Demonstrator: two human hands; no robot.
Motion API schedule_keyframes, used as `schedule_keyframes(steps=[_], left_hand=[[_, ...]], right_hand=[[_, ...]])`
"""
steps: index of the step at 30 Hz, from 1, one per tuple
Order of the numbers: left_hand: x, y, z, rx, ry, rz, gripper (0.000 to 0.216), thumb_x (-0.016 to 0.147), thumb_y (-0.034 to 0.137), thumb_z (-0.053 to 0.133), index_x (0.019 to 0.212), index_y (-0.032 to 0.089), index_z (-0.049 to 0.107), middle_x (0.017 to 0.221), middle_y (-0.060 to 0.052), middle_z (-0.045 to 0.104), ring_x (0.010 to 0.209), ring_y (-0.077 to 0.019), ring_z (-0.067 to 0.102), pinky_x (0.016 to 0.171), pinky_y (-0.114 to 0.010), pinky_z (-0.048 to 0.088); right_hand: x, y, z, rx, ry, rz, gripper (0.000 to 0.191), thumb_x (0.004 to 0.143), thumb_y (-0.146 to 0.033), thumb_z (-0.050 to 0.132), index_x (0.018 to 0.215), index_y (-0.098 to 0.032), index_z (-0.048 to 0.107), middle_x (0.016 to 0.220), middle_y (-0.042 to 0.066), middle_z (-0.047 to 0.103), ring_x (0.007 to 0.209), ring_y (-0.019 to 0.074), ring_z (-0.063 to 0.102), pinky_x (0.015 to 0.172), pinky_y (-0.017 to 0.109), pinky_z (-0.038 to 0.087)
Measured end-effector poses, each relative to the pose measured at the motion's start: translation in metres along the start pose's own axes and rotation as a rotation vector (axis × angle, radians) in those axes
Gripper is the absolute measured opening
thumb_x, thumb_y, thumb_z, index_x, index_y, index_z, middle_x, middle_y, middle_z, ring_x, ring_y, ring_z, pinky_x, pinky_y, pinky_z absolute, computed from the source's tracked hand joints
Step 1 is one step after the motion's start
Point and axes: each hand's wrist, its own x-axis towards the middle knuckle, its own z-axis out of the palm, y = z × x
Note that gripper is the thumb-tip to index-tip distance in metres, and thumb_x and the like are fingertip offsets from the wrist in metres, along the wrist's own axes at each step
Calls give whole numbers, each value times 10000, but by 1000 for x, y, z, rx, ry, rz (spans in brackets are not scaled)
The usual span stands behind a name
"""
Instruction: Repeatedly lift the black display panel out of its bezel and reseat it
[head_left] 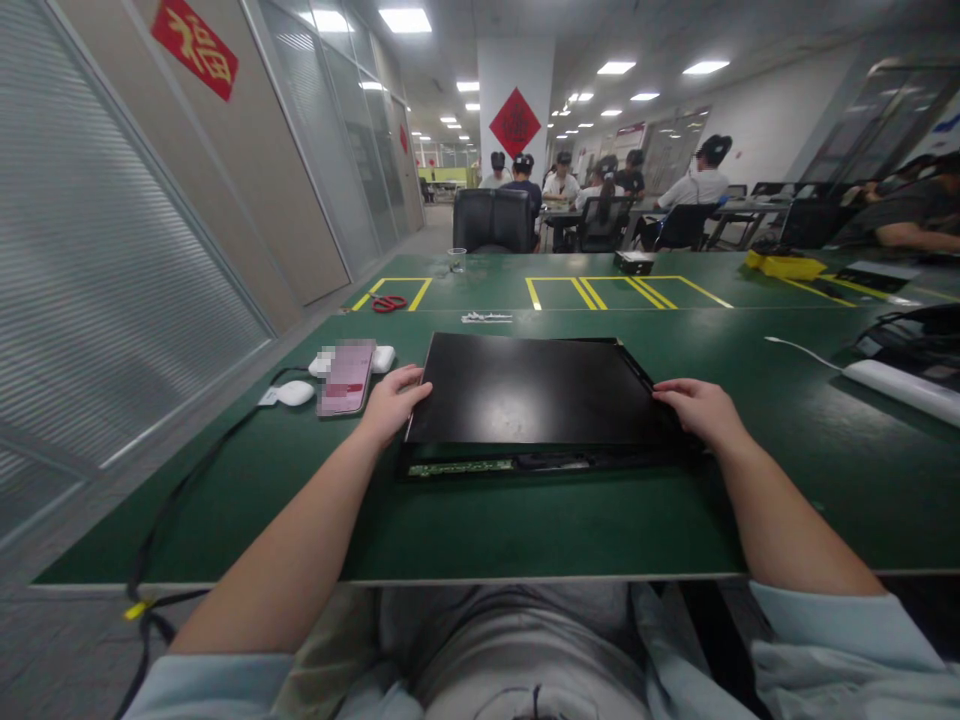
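A dark, glossy screen panel (517, 390) lies over a black frame (600, 461), shifted so that the frame shows along its near and right sides. A strip of green circuit board (461, 467) is exposed in the frame's near edge. My left hand (395, 402) grips the panel's left edge, thumb on top. At the opposite edge, my right hand (703, 408) pinches with thumb and forefinger; its lower fingers are hidden beside the frame. Whether the panel rests fully on the frame or is slightly raised, I cannot tell.
Left of the panel are a phone (346, 378), a white rounded device (295, 393) and a black cable (202, 465). Farther back lie red scissors (390, 303), small white pieces (486, 318) and a clear cup (457, 260). A white bar (904, 388) is at right. People sit beyond.
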Motion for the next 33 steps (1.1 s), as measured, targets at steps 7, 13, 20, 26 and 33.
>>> schedule_keyframes(steps=[7,13,20,26,33], left_hand=[[-4,3,-2,249,14,18,185,651,166,865,824,185,801,1461,-142,617,1336,-364,602,1168,-455,458],[6,-11,-6,387,-31,12,258,596,213,887,837,179,798,1480,-143,583,1287,-368,631,1170,-455,450],[9,-18,-10,438,-90,24,308,596,257,872,886,181,802,1513,-161,577,1291,-379,630,1158,-468,453],[7,-18,-6,376,-71,-1,301,584,234,874,871,184,798,1513,-149,602,1295,-372,633,1136,-452,462],[3,-14,-2,320,-42,-24,257,598,166,859,842,182,779,1501,-156,614,1285,-359,642,1125,-430,459]], right_hand=[[2,2,0,-1,10,3,386,758,-395,727,1050,-163,826,564,25,623,500,173,561,498,288,462],[3,4,1,7,36,-39,356,734,-403,718,990,-186,837,551,21,628,498,168,561,476,270,442],[-1,-2,-2,-21,13,-4,355,755,-374,701,1019,-177,832,527,6,601,487,167,556,471,272,423],[-6,-9,-3,-3,12,12,310,770,-347,701,992,-171,825,522,7,585,469,164,539,453,275,402],[-7,-11,-5,-7,9,31,308,776,-330,696,1009,-177,827,555,20,608,505,172,553,473,281,421]])
